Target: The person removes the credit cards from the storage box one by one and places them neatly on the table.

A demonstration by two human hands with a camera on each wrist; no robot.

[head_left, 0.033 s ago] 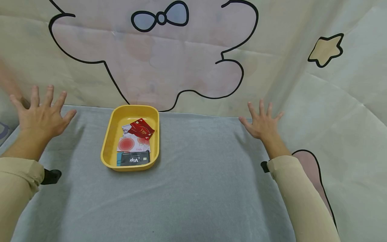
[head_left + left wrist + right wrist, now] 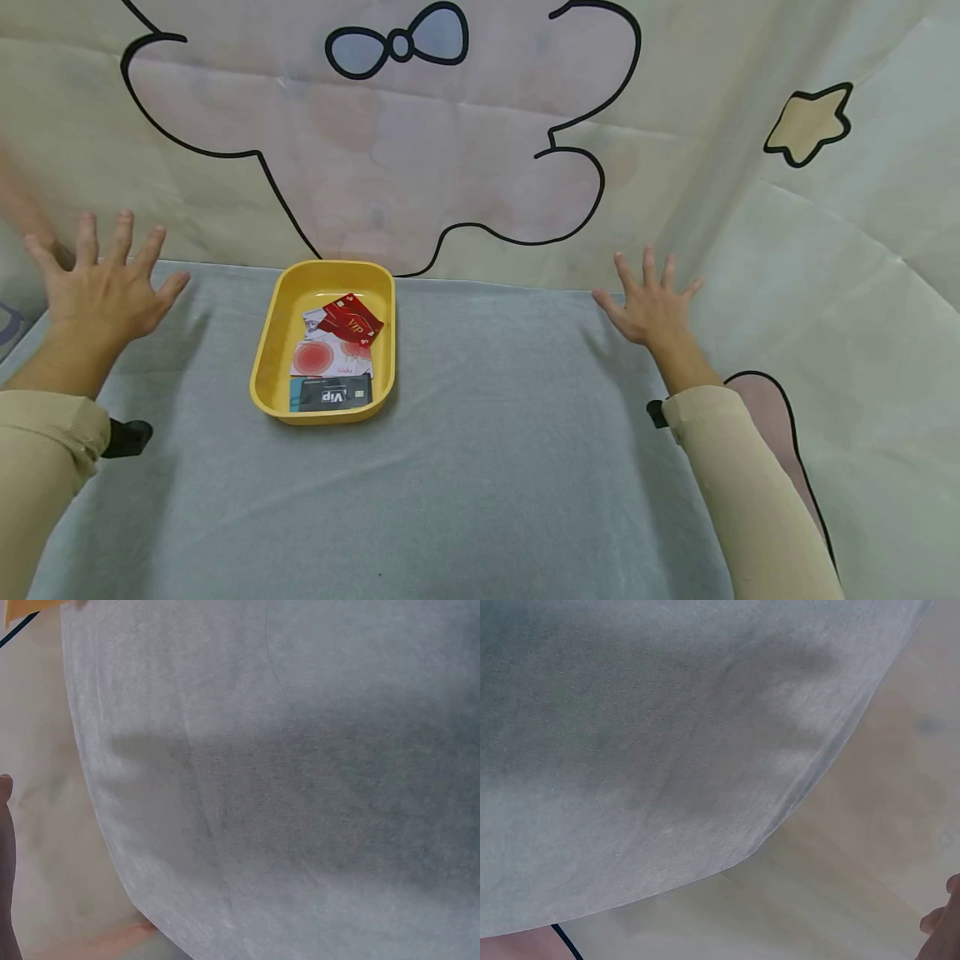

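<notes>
Tray (image 2: pixel 322 419) on grey cloth (image 2: pixel 480 433), printed backdrop (image 2: pixel 450 142)

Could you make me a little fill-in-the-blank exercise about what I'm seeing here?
1. The tray is coloured ____.
2. The red card inside it bears the letters ____.
3. Of the left hand and the right hand, the ____ one is nearer the tray.
4. The printed yellow shape at upper right is a ____.

Missing words: yellow; VIP; left; star.

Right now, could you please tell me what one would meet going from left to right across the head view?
The person's left hand, the yellow tray with cards in it, the person's right hand, the star print on the backdrop.
</notes>
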